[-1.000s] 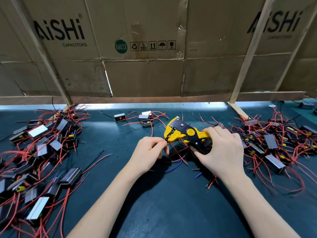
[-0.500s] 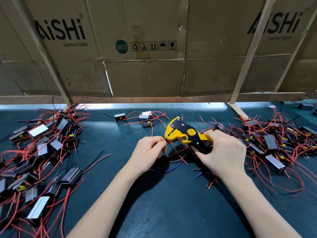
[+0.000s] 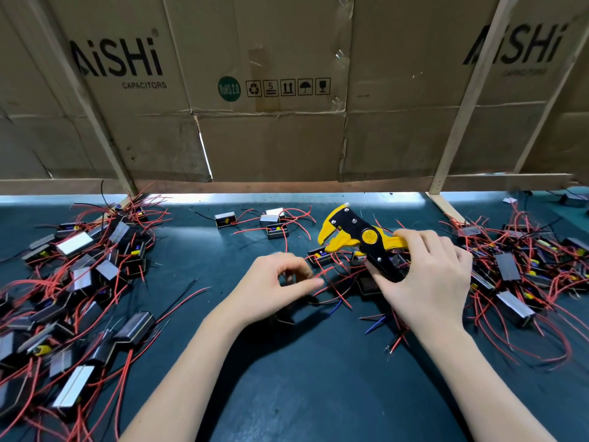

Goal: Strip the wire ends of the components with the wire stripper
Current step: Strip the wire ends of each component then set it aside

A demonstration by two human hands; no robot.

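My right hand (image 3: 427, 282) grips the handles of the yellow and black wire stripper (image 3: 350, 232), held above the dark green mat (image 3: 302, 378) with its jaws pointing left. My left hand (image 3: 271, 288) hovers left of the jaws, blurred, with fingers curled and thumb stretched toward a red wire (image 3: 328, 277). Whether it pinches the wire is unclear. A small black component (image 3: 318, 254) with red leads lies below the stripper jaws.
A big pile of black components with red wires (image 3: 79, 266) fills the left side and another pile (image 3: 526, 266) fills the right. Three loose components (image 3: 274, 221) lie at the back. A cardboard wall (image 3: 271, 138) with wooden struts closes the far edge.
My left hand has pulled down and left, away from the stripper jaws where it pinched a wire. The stripper has lifted slightly to the right, and its jaws hold no wire.
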